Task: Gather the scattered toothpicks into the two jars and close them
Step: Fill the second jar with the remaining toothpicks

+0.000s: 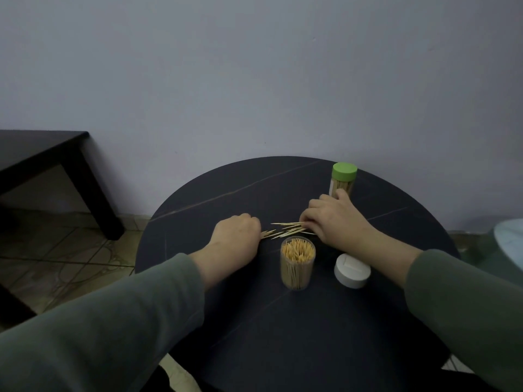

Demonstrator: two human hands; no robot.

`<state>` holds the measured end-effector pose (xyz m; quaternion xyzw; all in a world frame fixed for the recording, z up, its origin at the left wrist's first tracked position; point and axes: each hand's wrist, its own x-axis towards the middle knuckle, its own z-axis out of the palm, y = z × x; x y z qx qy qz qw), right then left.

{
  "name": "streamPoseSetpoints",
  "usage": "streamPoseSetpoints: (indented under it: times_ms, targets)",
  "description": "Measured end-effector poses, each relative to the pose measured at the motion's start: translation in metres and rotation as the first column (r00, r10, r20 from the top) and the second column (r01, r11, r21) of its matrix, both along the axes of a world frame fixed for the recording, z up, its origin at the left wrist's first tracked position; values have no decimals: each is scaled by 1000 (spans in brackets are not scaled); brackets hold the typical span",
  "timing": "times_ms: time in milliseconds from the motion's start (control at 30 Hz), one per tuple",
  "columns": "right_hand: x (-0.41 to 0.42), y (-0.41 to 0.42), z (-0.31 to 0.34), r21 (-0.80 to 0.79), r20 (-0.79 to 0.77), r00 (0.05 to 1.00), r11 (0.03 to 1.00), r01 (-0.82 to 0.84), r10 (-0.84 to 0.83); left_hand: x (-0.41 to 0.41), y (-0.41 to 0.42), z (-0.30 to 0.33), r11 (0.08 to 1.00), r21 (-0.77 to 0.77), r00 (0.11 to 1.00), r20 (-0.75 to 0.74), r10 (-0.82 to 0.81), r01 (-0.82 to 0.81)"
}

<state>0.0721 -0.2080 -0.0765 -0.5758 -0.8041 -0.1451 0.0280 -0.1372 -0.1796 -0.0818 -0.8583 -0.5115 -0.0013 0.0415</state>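
Observation:
A loose bunch of toothpicks [285, 230] lies on the dark round table [254, 321] between my hands. My left hand [236, 232] rests at the bunch's left end with its fingers curled over the tips. At the right end, my right hand [331, 219] has its fingers curled down on the toothpicks. Just in front of the bunch stands an open clear jar [297, 263], full of upright toothpicks. Its white lid [352, 270] lies on the table to the right. A second jar [342, 181] with a green cap on stands behind my right hand.
A dark bench or low table [42, 154] stands at the left against the wall. A pale rounded object [509, 241] shows at the right edge. Tiled floor [56, 250] lies to the left of the round table.

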Motion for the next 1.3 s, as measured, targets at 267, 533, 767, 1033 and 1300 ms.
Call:
streamPoseSetpoints:
  times_ms: [267, 533, 767, 1033, 1300]
  targets:
    - [3, -9, 1, 16, -272, 962, 999, 37, -31, -1, -2, 1, 1000, 12, 1000, 14, -18, 18]
    - [-1, -18, 6, -143, -662, 733, 987, 79, -155, -4, -1, 0, 1000, -23, 998, 56, -9, 10]
    - [-6, -31, 16, -226, -848, 494, 974, -4, -194, 0, -7, 10, 988, -152, 898, 433, 76, -11]
    - [-24, -50, 30, -119, -993, 27, 983, -142, -116, 13, -36, 36, 868, -341, 222, 935, 275, 361]
    - [-32, -64, 12, -162, -982, -67, 966, -203, -178, 18, -52, 16, 741, -410, 96, 899, 428, 532]
